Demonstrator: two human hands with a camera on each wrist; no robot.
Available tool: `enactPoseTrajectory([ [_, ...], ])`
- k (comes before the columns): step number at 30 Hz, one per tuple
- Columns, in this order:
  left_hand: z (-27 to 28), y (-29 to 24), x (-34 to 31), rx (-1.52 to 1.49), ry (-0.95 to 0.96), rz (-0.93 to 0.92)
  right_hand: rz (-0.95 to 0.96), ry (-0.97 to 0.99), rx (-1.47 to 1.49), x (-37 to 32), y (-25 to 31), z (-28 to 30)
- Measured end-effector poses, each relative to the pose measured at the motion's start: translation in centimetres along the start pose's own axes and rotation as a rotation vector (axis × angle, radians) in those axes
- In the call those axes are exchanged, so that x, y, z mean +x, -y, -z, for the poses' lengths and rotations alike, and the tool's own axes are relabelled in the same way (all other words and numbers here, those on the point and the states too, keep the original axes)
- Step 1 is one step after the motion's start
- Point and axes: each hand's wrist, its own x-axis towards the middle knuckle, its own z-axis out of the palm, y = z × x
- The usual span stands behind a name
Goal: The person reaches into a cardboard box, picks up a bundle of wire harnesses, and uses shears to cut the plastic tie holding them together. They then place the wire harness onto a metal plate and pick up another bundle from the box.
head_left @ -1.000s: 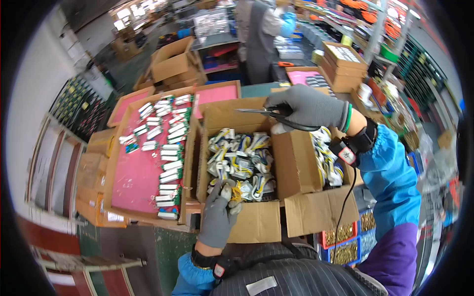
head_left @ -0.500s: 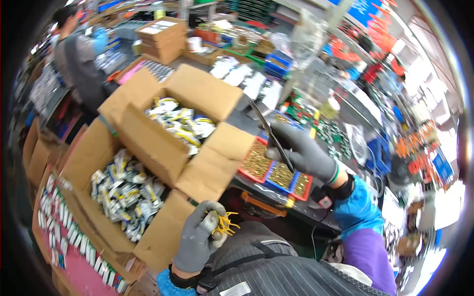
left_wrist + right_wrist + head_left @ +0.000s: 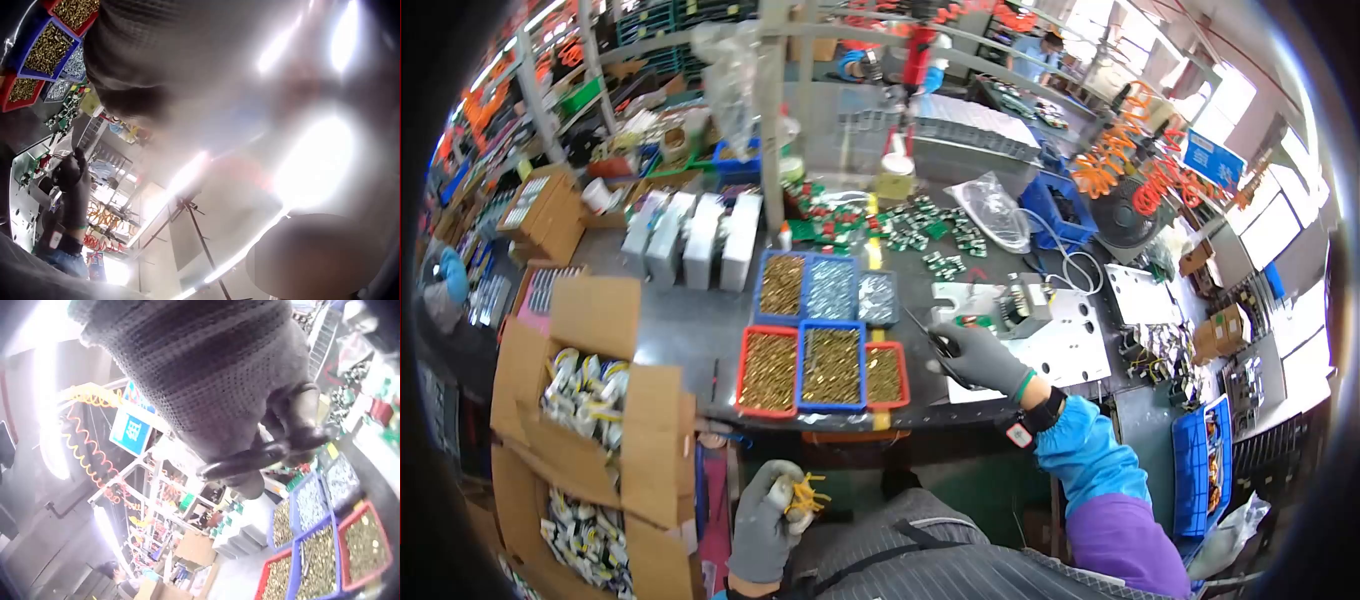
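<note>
Grey knit gloves cover both hands. Low in the head view, close to the person's striped front, the left hand (image 3: 762, 528) is curled round a small white bundle (image 3: 783, 493). Its yellow ties (image 3: 808, 494) stick out on the thumb side. The bundle sits at the top of the fist, below the near edge of the dark surface (image 3: 690, 335) and well apart from everything on it. The left wrist view is washed out by glare and shows only glove fabric up close, so the grip cannot be read there.

The right hand (image 3: 982, 358) reaches over the surface, just right of the red and blue trays (image 3: 798, 366) filled with brass and silver screws. It holds black scissors (image 3: 928, 335), which project up and to the left from the hand toward the trays, blades together or nearly so. In the right wrist view the dark handle loop lies pressed under the curled fingers (image 3: 300, 419). A white plate (image 3: 1080, 355) lies on the surface just beyond this hand.

At the far left, open cardboard boxes (image 3: 650, 440) hold white and yellow packets (image 3: 585, 385), near the left hand but not touching it.
</note>
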Motion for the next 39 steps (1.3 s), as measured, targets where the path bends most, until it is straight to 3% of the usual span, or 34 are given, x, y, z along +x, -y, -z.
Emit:
enactPoseTrajectory([
  [1, -1.0, 0.5, 0.8, 0.005, 0.029, 0.002, 0.076, -0.070, -0.026, 0.3, -1.1, 2.1],
  [4, -2.3, 3.7, 3.4, -0.049, -0.037, -0.107, -0.073, -0.186, 0.115, 0.2, -4.8, 11.5],
  [5, -2.3, 5.1, 4.1, -0.072, -0.143, -0.134, 0.074, -0.374, 0.159, 0.1, -9.5, 13.6],
  [6, -0.7, 7.0, 4.8, -0.117, -0.134, -0.176, 0.015, -0.458, 0.052, -0.7, -13.1, 16.7],
  [8, 5.8, 11.1, 6.4, -0.313, -0.148, -0.156, -0.381, -0.428, 0.132, -3.2, -18.6, 22.3],
  [9, 5.3, 11.0, 6.7, -0.383, -0.223, -0.107, -0.336, -0.488, -0.031, -4.1, -25.3, 23.3],
  [10, 4.7, 10.9, 6.9, -0.456, -0.302, -0.063, -0.471, -0.430, -0.099, -5.4, -28.7, 24.6],
  [11, 1.3, 9.2, 6.6, -0.330, -0.355, -0.081, -0.433, -0.437, -0.301, -6.8, -37.6, 24.6],
  [12, -2.2, 7.6, 6.3, -0.203, -0.411, -0.093, -0.583, -0.299, -0.353, -8.0, -40.5, 25.3],
  [13, -9.2, 4.8, 5.8, 0.073, -0.635, -0.066, -0.604, -0.292, -0.416, -9.5, -44.2, 25.5],
  [14, -7.8, 5.5, 6.9, 0.077, -0.651, -0.070, -0.612, -0.280, -0.477, -10.7, -47.5, 25.6],
  [15, -4.1, 6.7, 8.0, -0.025, -0.405, -0.109, -0.841, -0.234, -0.239, -11.3, -48.9, 26.6],
  [16, -5.9, 6.3, 7.9, -0.062, -0.459, -0.166, -0.788, -0.239, -0.257, -12.5, -51.0, 27.4],
  [17, -7.8, 6.0, 7.6, -0.095, -0.510, -0.225, -0.396, -0.160, -0.614, -13.9, -60.1, 27.3],
  [18, -8.0, 5.5, 7.9, -0.095, -0.460, -0.230, -0.749, -0.288, -0.818, -16.9, -63.7, 28.3],
  [19, -8.5, 4.7, 7.6, 0.019, -0.483, -0.206, -0.731, -0.382, -0.665, -16.9, -66.8, 30.2],
  [20, -9.1, 4.4, 7.6, 0.062, -0.616, -0.201, -0.632, -0.525, -0.403, -14.9, -64.8, 31.2],
  [22, -6.1, 4.6, 7.0, 0.929, -0.528, -0.376, -0.461, -0.715, 0.087, -9.5, -59.8, 30.8],
  [24, -7.5, 2.4, 7.3, 0.659, -0.534, -0.413, -0.283, -0.773, 0.442, -4.9, -49.6, 28.7],
  [26, -8.0, 0.8, 7.0, 0.118, -0.419, -0.354, -0.137, -0.712, 0.679, -1.2, -38.1, 26.1],
  [27, -7.4, 0.3, 6.5, 0.121, -0.441, -0.379, -0.085, -0.652, 0.765, -0.3, -33.1, 25.1],
  [30, -5.0, -1.4, 5.1, -0.171, -0.416, -0.429, 0.175, -0.022, 0.511, 5.0, -18.8, 24.2],
  [31, -3.9, -2.3, 4.4, -0.171, -0.419, -0.443, 0.254, -0.109, 0.436, 5.5, -13.8, 21.9],
  [32, -2.4, -3.2, 3.8, -0.238, -0.480, -0.477, 0.381, -0.017, 0.349, 5.5, -8.1, 20.8],
  [34, 1.7, -4.6, 2.9, -0.372, -0.567, -0.579, 0.531, 0.172, 0.476, 5.8, 1.7, 17.4],
  [35, 6.8, -3.8, 3.1, -0.384, -0.564, -0.600, 0.664, 0.283, 0.438, 6.6, 5.5, 15.7],
  [36, 13.3, -2.2, 3.6, 0.168, -0.676, -0.656, 0.735, 0.423, 0.411, 6.9, 9.6, 14.4],
  [39, 17.1, -4.0, 4.1, -0.826, -0.583, -0.564, 1.045, 0.628, 0.343, 8.7, 19.9, 7.8],
])
